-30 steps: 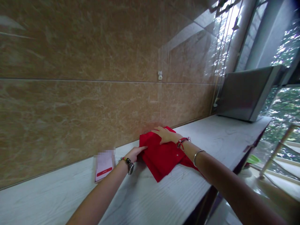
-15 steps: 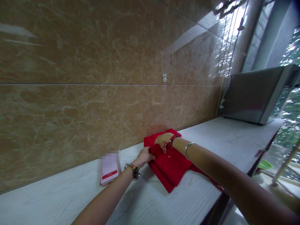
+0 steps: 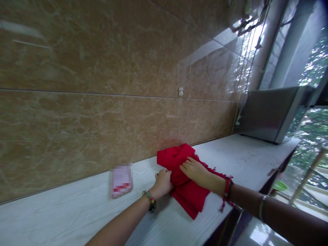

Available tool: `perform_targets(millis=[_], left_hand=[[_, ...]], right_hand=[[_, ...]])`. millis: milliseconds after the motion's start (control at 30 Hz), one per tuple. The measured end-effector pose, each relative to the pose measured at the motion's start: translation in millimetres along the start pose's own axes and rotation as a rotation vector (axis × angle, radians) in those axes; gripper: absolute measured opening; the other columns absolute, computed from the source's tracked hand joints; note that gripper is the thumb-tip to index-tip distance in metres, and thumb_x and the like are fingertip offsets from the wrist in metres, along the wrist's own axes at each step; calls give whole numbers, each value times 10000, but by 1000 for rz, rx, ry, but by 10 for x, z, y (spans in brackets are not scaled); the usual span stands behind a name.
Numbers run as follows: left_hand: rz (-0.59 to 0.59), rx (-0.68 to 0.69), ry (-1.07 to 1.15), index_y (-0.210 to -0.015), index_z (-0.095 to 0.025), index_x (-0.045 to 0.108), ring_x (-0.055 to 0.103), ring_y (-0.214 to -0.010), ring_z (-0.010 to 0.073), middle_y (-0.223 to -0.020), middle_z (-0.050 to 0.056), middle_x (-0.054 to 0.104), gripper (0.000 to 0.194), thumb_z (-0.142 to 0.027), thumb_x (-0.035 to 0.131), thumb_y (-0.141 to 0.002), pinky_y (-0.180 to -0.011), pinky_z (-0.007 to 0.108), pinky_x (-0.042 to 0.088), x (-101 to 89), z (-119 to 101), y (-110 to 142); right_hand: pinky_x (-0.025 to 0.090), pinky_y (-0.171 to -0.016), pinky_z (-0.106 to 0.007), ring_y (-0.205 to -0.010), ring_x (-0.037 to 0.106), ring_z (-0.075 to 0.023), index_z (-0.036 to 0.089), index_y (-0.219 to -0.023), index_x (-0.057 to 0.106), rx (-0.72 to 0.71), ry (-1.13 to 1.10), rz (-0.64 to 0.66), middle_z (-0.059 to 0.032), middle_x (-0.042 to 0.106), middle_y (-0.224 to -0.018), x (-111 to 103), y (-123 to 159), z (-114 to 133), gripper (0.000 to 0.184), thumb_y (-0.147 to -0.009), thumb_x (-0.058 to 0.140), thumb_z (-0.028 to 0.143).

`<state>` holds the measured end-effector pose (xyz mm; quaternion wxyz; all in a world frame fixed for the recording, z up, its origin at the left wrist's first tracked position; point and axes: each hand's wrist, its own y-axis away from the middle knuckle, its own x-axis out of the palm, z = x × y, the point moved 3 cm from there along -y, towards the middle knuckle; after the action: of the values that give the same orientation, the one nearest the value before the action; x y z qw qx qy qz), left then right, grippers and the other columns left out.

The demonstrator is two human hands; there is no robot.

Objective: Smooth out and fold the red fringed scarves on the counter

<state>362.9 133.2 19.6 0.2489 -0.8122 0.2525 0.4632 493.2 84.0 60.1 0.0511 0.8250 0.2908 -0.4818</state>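
A folded red scarf (image 3: 191, 194) with tassels along its right side lies on the white counter, its far end near the wall. My left hand (image 3: 163, 182) is at the scarf's left edge, fingers curled and closed on the fabric. My right hand (image 3: 195, 171) rests on top of the scarf with its fingers stretched out over the cloth, pointing left. Beaded and red string bracelets are on my wrists, and a silver bangle is on my right forearm.
A phone-like pink item (image 3: 122, 180), blurred out, lies on the counter (image 3: 64, 212) to the left. A grey metal box-shaped appliance (image 3: 266, 114) stands at the far right end. The brown tiled wall (image 3: 102, 130) runs along the back, with a small white fitting (image 3: 181, 91).
My right hand has moved right and nearer me across the scarf. My left hand has slid slightly right along its edge. The scarf's upper layer is more bunched, with tassels now showing.
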Motion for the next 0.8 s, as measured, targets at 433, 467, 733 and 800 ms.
perform_targets(millis=[433,467,733,800], left_hand=[[-85,225,-154,-945,-171,582,563,-882,205,-950,59,642,239,-183,504,-720,-798,306,397,-587,-440,244],[-88,237,-140,-968,-191,578,569,-871,184,-967,34,642,249,-196,497,-733,-777,277,407,-767,-462,240],[-395,310,-458,-1064,-163,561,574,-851,190,-967,45,633,376,-128,509,-694,-746,297,423,-2494,-389,984],[-429,319,-691,-1066,-145,555,549,-910,223,-984,71,622,373,-113,492,-700,-826,362,387,-2605,-213,1407]], right_hand=[[425,-736,-329,-826,591,-228,116,-945,591,-43,-91,61,-125,641,-872,-637,71,-367,233,-717,544,118],[427,-676,-314,-783,601,-226,120,-965,584,-25,-82,94,-120,646,-860,-806,11,-430,245,-724,554,149],[368,-673,-296,-837,536,-206,108,-987,537,33,-69,-421,-107,592,-932,-2002,-566,-97,193,-807,496,164],[361,-665,-303,-824,512,-201,105,-968,529,20,-90,-542,-110,575,-910,-2013,-699,307,162,-858,414,133]])
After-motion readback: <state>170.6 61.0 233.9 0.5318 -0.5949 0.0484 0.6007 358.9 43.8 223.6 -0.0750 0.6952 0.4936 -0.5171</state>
